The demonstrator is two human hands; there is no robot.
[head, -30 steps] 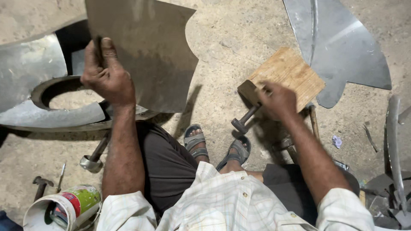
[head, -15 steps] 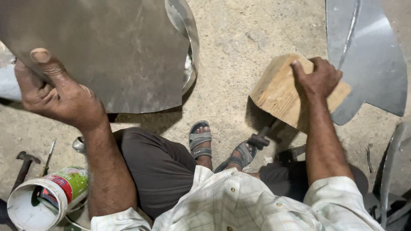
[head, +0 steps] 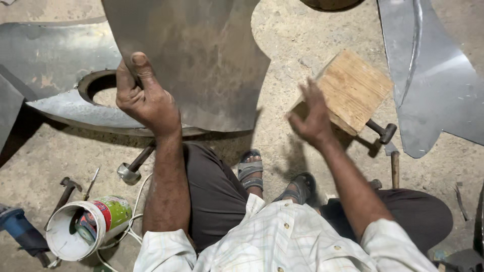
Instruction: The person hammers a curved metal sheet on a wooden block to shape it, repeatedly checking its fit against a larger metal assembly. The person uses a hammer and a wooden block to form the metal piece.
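Sheet metal first: large grey sheet (head: 196,55) held upright-tilted over the concrete floor (head: 287,30). Left hand (head: 146,98) grips its lower left edge, thumb pressed up on the near face, other fingers hidden behind the sheet. Behind it lies a flat plate with a round hole (head: 65,100); a second shaped plate (head: 433,80) lies at right.

Wood block (head: 353,90), square and pale, rests on the floor between sheet and right plate. Right hand (head: 312,118) hovers at its near left corner, fingers loosely spread, nothing pinched; contact with the block cannot be told.

Labels: one package only, a white bucket (head: 85,226) lying on its side at lower left, mouth toward the camera, with a green and red label wrapped round its wall.

Change from half a second ago: the right hand was clasped over the block's top and the block was lifted and tilted; now the block is down and the hand is off its top. The sheet has moved toward centre, and the left hand now sits lower on it.

Smaller items: hammer (head: 380,132) just beyond the block's near right corner, head poking out; mallet (head: 132,166) under the left forearm; blue grinder (head: 20,231) at left edge; second hammer (head: 63,194) beside the bucket. Sandalled feet (head: 275,179) lie below the sheet. The sheet hides part of the holed plate.
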